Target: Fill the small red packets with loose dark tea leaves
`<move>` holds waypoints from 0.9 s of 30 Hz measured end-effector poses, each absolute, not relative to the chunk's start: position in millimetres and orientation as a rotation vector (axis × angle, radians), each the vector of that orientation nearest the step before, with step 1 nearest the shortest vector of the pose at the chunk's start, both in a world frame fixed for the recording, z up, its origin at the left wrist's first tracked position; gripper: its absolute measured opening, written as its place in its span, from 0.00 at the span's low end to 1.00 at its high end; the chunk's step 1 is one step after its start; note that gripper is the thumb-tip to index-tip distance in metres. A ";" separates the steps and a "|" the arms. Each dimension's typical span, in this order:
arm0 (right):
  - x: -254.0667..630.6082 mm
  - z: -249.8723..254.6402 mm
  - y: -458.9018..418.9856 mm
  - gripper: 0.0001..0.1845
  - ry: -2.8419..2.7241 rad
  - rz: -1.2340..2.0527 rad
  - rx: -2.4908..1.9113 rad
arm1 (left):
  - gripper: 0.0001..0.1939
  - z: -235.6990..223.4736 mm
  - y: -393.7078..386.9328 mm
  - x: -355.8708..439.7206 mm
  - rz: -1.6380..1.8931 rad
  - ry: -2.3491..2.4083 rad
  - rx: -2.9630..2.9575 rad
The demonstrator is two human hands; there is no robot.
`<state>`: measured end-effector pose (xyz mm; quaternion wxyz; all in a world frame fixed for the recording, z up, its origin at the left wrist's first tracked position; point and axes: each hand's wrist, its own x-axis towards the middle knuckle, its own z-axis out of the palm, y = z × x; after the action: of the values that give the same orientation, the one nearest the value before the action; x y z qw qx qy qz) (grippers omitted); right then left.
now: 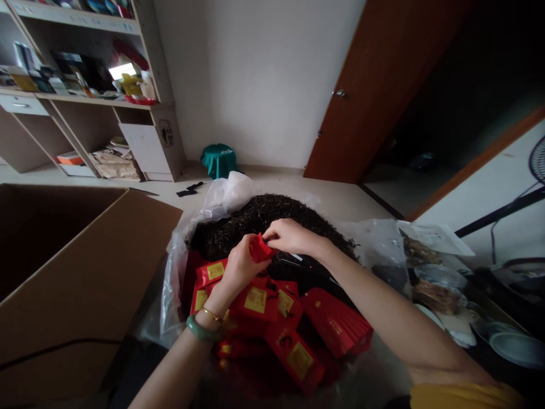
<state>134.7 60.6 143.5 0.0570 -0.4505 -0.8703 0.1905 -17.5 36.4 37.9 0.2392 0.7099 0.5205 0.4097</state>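
My left hand [242, 266] is closed around a small red packet [259, 249], whose mouth stands open and faces up. At that mouth, my right hand [287, 236] has its fingers pinched together, with a bit of dark stuff at the tips that looks like tea leaves. Just behind both hands rises a big heap of dark, thin, twisted tea leaves [272, 207] in a clear plastic bag [172, 284]. Below my hands lie several red packets [255, 298] with gold labels. A fanned stack of flat red packets [336, 321] rests under my right forearm.
A large cardboard box [97, 272] stands open on the left. On the right are clear plastic tubs [440, 278] with dried brown pieces, lids [517, 347] and part of a fan [539, 159]. A green-covered stool [219, 160], a shelf unit [147, 150] and a brown door [370, 85] are behind.
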 end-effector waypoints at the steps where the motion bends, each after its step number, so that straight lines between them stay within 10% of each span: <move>1: 135.4 142.9 59.7 0.14 -2.662 0.575 -1.339 | 0.27 38.3 36.4 -17.6 1.121 1.416 1.945; 16: 158.5 121.4 44.8 0.25 -2.586 0.308 -0.975 | 0.30 45.0 42.6 -24.4 1.096 1.235 1.686; 27: 164.7 141.5 45.8 0.02 -2.417 0.347 -1.042 | 0.32 61.4 30.5 -18.9 1.085 0.818 1.368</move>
<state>164.7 45.8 141.5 0.2409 -0.3808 -0.8837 0.1268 -18.9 30.5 61.4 0.5701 0.5828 0.3484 0.4625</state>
